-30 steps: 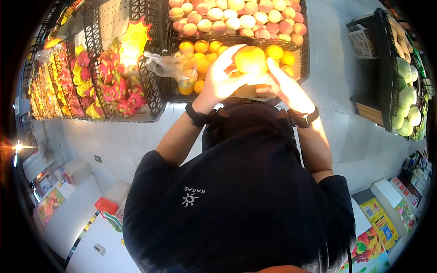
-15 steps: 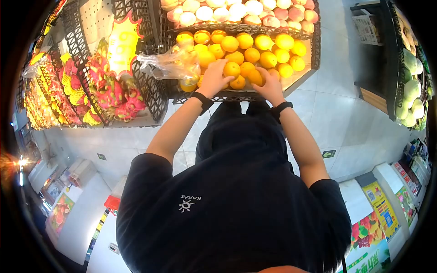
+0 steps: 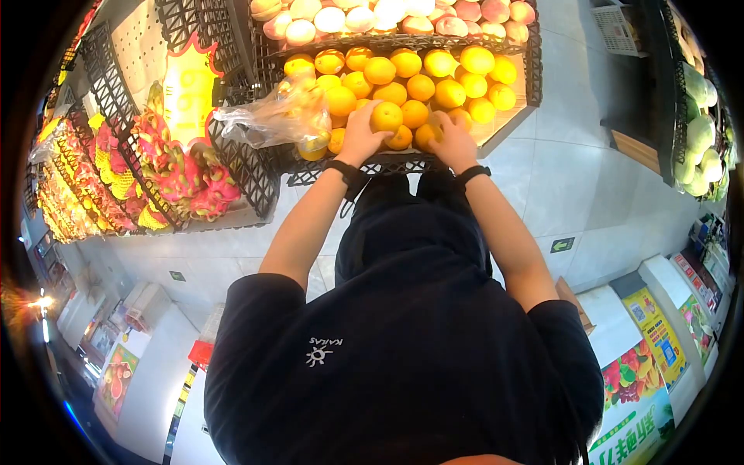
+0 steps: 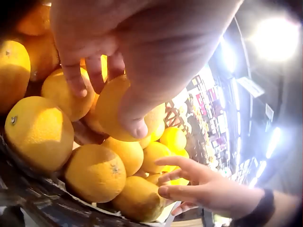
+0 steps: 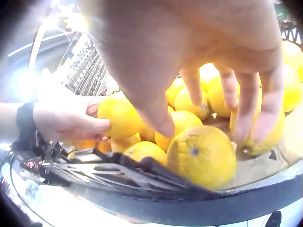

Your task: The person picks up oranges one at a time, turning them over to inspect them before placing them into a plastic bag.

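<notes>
Several oranges [image 3: 419,87] fill a black crate in front of the person. The left hand [image 3: 361,138] grips one orange [image 4: 111,108], its thumb curled over the near side and its fingers over the far side. More oranges lie close under that hand. At the crate's near side, the right hand [image 3: 456,146] reaches down with fingers spread. Its fingertips touch an orange [image 5: 265,125] at the right in the right wrist view, while its thumb is close to another. A paler orange [image 5: 201,157] sits below this hand, by the crate's rim.
A clear plastic bag [image 3: 275,118] lies over the oranges' left end. Peaches [image 3: 360,19] fill the crate behind. Dragon fruit [image 3: 182,167] and a yellow price sign [image 3: 188,94] stand to the left. The black crate edge [image 5: 128,177] runs along the near side.
Both hands were raised near the head camera around an orange; they have come down among the oranges in the crate and moved apart. Over the last half second they stay nearly still.
</notes>
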{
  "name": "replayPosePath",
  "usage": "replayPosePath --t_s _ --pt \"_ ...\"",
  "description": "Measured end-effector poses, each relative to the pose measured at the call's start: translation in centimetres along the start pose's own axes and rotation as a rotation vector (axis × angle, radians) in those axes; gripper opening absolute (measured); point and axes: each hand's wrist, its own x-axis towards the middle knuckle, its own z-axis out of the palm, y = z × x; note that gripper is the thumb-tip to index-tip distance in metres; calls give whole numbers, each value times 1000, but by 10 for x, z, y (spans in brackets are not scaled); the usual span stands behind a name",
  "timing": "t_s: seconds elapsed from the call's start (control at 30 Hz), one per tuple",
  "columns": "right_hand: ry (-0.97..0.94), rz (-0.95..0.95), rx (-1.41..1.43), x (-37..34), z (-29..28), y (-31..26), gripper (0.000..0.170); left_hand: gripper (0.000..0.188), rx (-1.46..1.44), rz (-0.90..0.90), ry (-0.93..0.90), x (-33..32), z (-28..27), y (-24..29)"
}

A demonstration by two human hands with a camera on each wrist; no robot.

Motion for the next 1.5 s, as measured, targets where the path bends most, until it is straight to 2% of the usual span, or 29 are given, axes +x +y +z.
replayPosePath --t_s 0.07,0.1,0.13,0.23,0.3,0.43,0.47,0.5,0.53,0.6,0.63,0.67,0.77,0.8,0.87,0.93,1.0,1.03,1.07,1.1,1.13,1.2,1.23,1.33,1.37,1.4,1.43,1.47,1.5 --pt "292 -94 4 1 -1 21 65 73 -390 -99 -43 -3 -11 1" --pt "195 -153 -131 2 0 34 67 73 -808 -233 -148 -8 -23 0" --pt "111 -202 -265 4 0 48 71 74 -949 -251 -176 -11 -29 2" --pt "60 -189 -250 17 6 59 77 73 -1093 -270 -139 -21 -37 -1" --pt "53 -233 -219 26 8 69 75 74 -1268 -348 -195 -28 -50 16" --pt "39 -303 -112 23 -3 83 69 71 -1128 -401 -125 -21 -35 10" --pt "47 -295 -116 21 -6 89 69 71 -927 -385 -64 -17 -25 2" --pt "57 -352 71 17 -7 95 67 71 -728 -366 -4 -15 -15 -6" --pt "72 -407 256 14 -10 100 65 71 -734 -354 -15 -13 -13 -1" --pt "-105 -174 793 1 -26 95 57 78 230 -100 111 -9 -9 12" --pt "-151 -78 987 -10 -38 93 54 79 264 5 170 -7 0 12" --pt "-197 14 1181 -21 -52 89 51 79 250 24 170 -5 5 20" --pt "-215 18 1378 -47 -91 81 57 70 512 -76 -63 0 17 38" --pt "-258 5 1489 -53 -100 81 62 70 507 -56 -63 1 21 39" --pt "-263 16 1580 -63 -127 69 69 70 545 -156 -78 1 21 48" --pt "-558 -141 1668 -65 -147 65 71 78 560 -135 -74 -3 18 50" --pt "-604 -211 1663 -75 -170 53 73 82 451 -92 -14 -4 9 64" --pt "-618 -146 1605 -84 -182 43 73 82 104 100 126 9 18 44" --pt "-638 -78 1543 -97 -195 30 74 82 109 101 130 3 8 71" --pt "-524 49 1543 -118 -211 1 71 82 -204 160 50 -7 -12 126" --pt "-540 51 1543 -124 -209 -1 71 81 -517 212 -29 -20 -31 175" --pt "-677 -108 1478 -127 -211 -8 71 82 -492 472 -112 -34 -55 228" --pt "-691 -162 1494 -134 -215 -19 70 80 -296 697 -114 -34 -71 248" --pt "-731 -265 1413 -135 -220 -32 67 80 -406 661 -182 -42 -80 268" --pt "-795 -179 1408 -138 -233 -37 66 80 -395 658 -163 -46 -82 269" --pt "-808 -188 1396 -136 -236 -37 66 82 -479 508 -178 -51 -83 271" --pt "-689 -220 1211 -134 -240 -35 64 85 -565 357 -193 -56 -82 273" --pt "-568 -254 1027 -133 -243 -36 63 85 -562 358 -174 -58 -82 274" --pt "-346 -277 1094 -138 -241 -40 45 84 -589 343 -120 -60 -81 274"
